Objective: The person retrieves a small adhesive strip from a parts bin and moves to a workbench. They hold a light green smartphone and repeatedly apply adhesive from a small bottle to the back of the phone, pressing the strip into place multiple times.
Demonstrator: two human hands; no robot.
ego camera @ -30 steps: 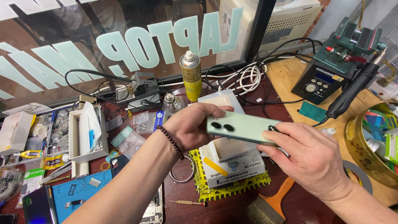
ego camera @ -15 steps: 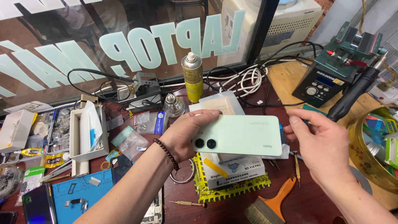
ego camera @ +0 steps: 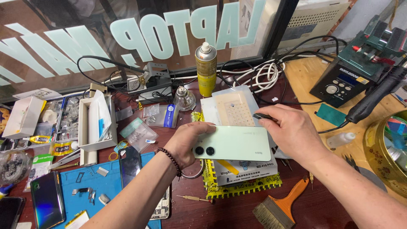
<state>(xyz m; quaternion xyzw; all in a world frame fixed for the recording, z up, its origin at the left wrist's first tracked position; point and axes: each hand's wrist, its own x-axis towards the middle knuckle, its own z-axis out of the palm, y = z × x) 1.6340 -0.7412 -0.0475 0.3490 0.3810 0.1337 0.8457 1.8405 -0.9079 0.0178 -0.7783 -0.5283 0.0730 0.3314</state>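
The left hand grips a pale green phone by its camera end, fingers curled round the edge, and holds it back-up and level above the cluttered workbench. The right hand is closed in a pinch on a thin dark tool, perhaps tweezers, whose tip sits just past the phone's far edge; what the tip touches cannot be made out. As far as can be judged, the phone is still in one piece, its back cover on and no gap showing along the visible edge, so any opening or refitting work looks either finished or not begun. Under the phone lie a white box on a yellow mat, with an orange-handled brush nearby and a yellow spray can standing behind.
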